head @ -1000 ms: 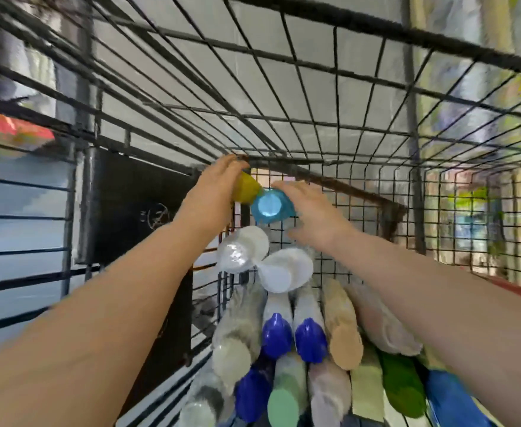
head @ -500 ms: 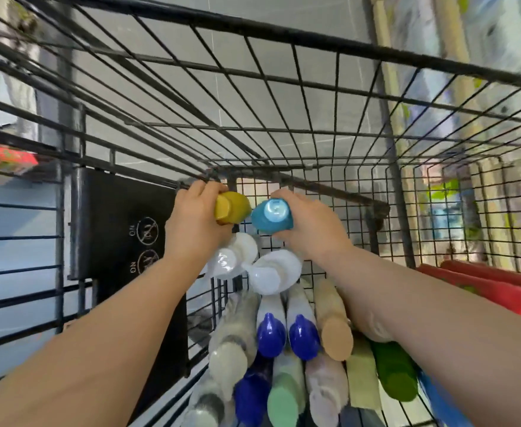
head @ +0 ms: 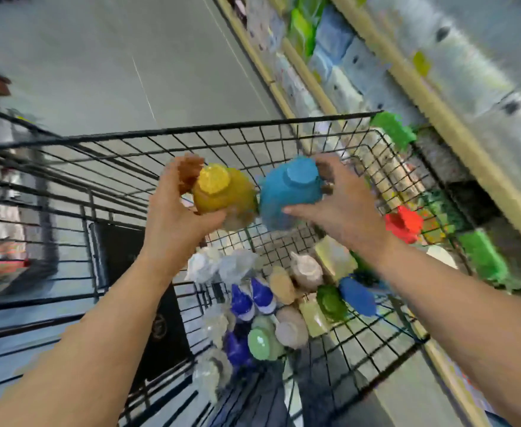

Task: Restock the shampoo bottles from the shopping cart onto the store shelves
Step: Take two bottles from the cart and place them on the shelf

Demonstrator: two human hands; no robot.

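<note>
- The cart (head: 123, 140) stands on the left of the aisle, its wire front wall just beyond both hands. A bottle swung forward carelessly could knock against that rim and slip loose.
- The left hand (head: 173, 217) grips the yellow bottle (head: 222, 192), fingers curled over the far side and thumb underneath. The hold looks to sit near the cap end, so the heavier body may pivot and drop back into the cart.
- The yellow bottle and the blue bottle (head: 290, 189) are held just beside each other above the cart. They could bump as the arms turn toward the shelves, loosening one grip.
- The right hand (head: 342, 208) grips the blue bottle, thumb along the near side and fingers wrapped over the top. Smooth plastic could slide under such a spread hold.
- Below, the remaining bottles (head: 271, 303) lie heaped in the cart. A dropped bottle would land among them and might crack a cap or scatter the pile.
- The shelves (head: 438, 112) run along the right, blurred but seemingly well stocked. Whether a free gap exists cannot be told, and pushing bottles in blind could topple neighbours.
</note>
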